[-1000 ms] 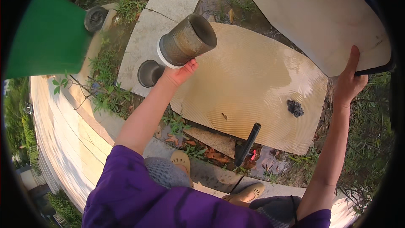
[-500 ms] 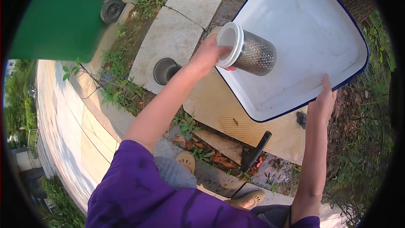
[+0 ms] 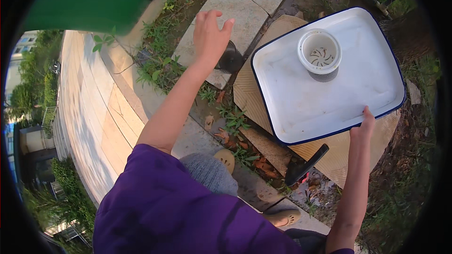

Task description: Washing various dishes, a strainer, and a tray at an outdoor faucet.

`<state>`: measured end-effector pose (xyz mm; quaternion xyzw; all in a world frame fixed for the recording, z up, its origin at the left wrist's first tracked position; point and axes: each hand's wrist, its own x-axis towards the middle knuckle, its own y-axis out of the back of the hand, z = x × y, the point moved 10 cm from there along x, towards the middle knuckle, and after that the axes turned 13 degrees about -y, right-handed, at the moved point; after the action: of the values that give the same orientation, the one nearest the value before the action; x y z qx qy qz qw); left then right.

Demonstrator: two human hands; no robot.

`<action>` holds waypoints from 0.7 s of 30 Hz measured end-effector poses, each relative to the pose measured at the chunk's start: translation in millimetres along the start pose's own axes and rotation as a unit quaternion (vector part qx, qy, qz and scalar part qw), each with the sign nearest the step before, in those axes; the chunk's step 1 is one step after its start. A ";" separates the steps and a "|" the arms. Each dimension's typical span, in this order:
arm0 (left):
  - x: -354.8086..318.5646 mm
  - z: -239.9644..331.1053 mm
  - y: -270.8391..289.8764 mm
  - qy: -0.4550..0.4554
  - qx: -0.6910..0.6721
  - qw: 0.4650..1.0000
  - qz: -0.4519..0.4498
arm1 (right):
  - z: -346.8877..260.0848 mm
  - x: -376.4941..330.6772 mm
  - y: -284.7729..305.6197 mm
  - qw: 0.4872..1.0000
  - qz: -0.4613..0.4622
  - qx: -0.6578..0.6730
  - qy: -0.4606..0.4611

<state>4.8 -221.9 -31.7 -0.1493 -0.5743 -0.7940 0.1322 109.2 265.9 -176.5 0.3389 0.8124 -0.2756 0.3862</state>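
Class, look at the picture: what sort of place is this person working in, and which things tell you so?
Probably an outdoor yard or garden edge. Pale stone paving slabs lie among green weeds and bare soil, and a white rectangular enamel tray with a blue rim rests on a board on the ground.

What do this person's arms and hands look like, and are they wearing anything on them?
Both forearms are bare. The left hand and right hand wear no gloves, rings or watch that I can see. Short purple sleeves cover only the upper arms.

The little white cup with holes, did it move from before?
Yes. The white strainer cup left the left hand and now stands upright in the white tray, right of the round drain hole.
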 end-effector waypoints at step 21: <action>-69.7 80.7 -157.8 0.328 -0.712 0.547 -0.294 | -37.2 15.9 71.0 0.998 0.026 0.044 0.046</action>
<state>15.7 -94.3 -172.6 0.2533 0.2501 -0.9312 -0.0790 139.6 341.6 -182.2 0.3892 0.8074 -0.2851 0.3396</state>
